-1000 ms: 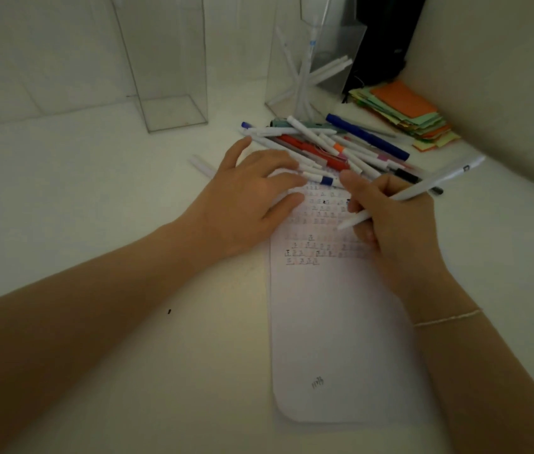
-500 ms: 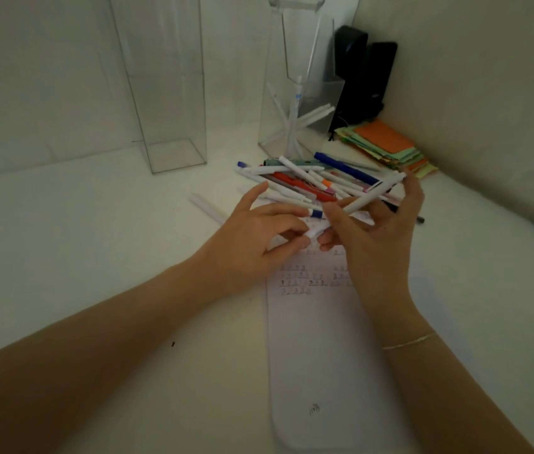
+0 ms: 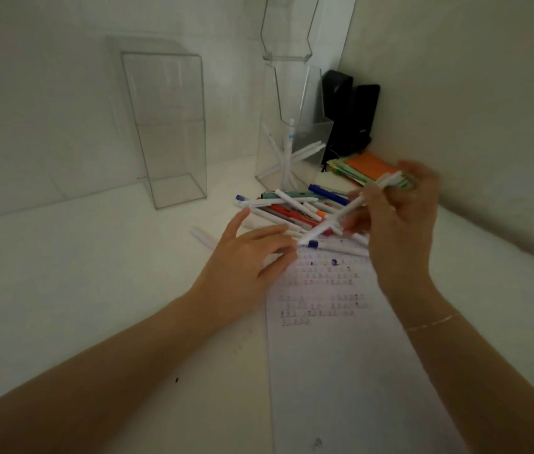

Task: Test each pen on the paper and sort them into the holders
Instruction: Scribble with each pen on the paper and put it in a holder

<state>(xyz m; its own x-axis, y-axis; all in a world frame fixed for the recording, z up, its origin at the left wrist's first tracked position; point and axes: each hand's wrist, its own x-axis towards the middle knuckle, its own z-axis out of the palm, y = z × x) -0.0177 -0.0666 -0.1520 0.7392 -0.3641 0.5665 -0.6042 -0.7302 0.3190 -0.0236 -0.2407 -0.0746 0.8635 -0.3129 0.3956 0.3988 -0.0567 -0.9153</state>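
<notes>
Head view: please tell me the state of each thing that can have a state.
Left hand: open, fingers resting on paper edge.
Right hand: holds white pen, raised, tilted.
Paper: flat, test marks on upper part.
Left holder: upright, empty.
Right holder: upright, white pens inside.
Pen pile: loose, lying flat.

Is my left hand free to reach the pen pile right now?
Probably yes: the left hand lies open beside the pen pile, holding nothing, with nothing between them.

paper [image 3: 341, 371]: rows of small pen marks | none legible as text
</notes>
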